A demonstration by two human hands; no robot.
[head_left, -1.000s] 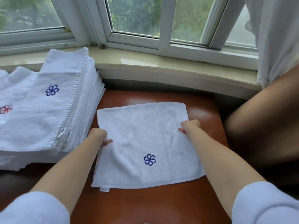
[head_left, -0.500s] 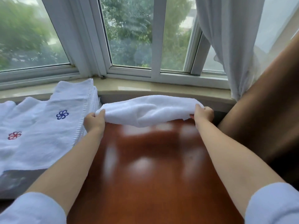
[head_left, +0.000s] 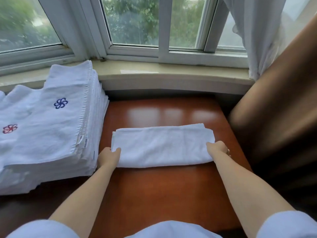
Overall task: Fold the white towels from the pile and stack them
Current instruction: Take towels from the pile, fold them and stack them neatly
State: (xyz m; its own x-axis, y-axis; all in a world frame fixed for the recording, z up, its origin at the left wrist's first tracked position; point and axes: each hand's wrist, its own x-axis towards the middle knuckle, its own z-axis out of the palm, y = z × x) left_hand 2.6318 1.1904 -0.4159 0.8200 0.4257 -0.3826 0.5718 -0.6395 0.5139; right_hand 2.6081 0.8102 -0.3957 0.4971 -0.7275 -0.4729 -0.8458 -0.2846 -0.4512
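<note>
No boxes or baskets here, just a wood table (head_left: 163,194), shiny red-brown, w/ a window sill (head_left: 171,74) along its far edge and a window (head_left: 133,23) above w/ green trees outside. A white curtain (head_left: 253,31) hangs at the far right corner, next to a brown curtain (head_left: 277,109). On the left side of the table sits a tall pile of white towels (head_left: 51,134); the top one has a blue flower mark (head_left: 60,103) & one beside it has a red flower mark (head_left: 10,129). The folded towel (head_left: 163,145) lies flat in the middle of the table, a long strip w/ its long way going left to right, side by side w/ the sill. The left hand (head_left: 108,157) pinches its near left corner, thumb on top. The right hand (head_left: 217,148) grips its right end, fingers tucked under. Hands are well apart, one at each end.
</note>
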